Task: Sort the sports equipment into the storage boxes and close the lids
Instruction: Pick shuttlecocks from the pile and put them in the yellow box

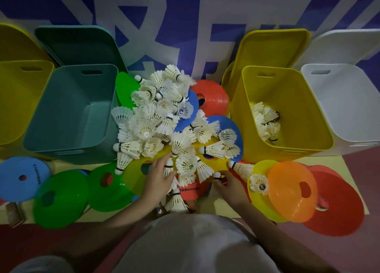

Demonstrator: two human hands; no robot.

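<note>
A: From the head camera, where are the hands?

B: Both are low in the heap of shuttlecocks between the boxes. The left hand lies over a yellow disc cone, its fingers curled round the skirt of a shuttlecock whose white cork tip points toward the pile. The right hand pinches the cork of another shuttlecock between thumb and fingertips, feathers fanning up and to the left.

A: And the boxes?

B: Four stand open along the blue-and-white wall. The teal box just left of the heap shows only its bare floor; its teal lid leans on the wall behind it. The yellow box on the right holds a small cluster of shuttlecocks toward its near right corner, with its yellow lid propped behind. A white box sits beyond that at the right edge, and another yellow box at the far left.

A: The cones?

B: Scattered flat around the heap. A blue disc and two green cones lie on the left. On the right an orange cone is nested on a yellow one, overlapping a red cone, and a single shuttlecock rests on that yellow rim. Red, blue and green discs show partly from under the pile.
</note>
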